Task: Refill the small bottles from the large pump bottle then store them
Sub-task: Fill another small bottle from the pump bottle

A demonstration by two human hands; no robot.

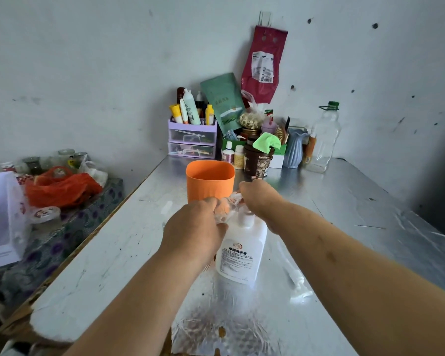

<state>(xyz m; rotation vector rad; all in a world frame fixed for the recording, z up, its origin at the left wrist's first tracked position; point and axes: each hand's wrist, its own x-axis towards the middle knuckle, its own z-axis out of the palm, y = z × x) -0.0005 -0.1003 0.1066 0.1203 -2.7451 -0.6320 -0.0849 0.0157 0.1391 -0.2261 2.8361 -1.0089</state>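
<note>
- Step in hand: filling. Left hand grips a small clear plastic bottle, fingers curled round it, holding it up at the spout of the large white plastic pump bottle.
- Right hand sits on top of the pump head w/ fingers bent down over it. Looks like a pumping grip, but can't tell if it's pressing at this instant.
- Pump bottle stands upright on the silver foil-covered worktop, mid-front, between both forearms. Small bottle is off the worktop, touching or just beside the spout; the exact mouth-to-spout fit is hidden by the fingers.
- Fill level in the small bottle: too blurred to read.
- Tall orange plastic cup stands just behind the hands, open top; prob. the storage spot, though that's a guess.
- Loose white pump top lies on the worktop to the right of the pump bottle; likely the small bottle's cap.
- Next move needs: keep the small bottle's mouth right under the spout, push straight down so the big bottle doesn't tip, stop before overflow, then recap and store.
</note>
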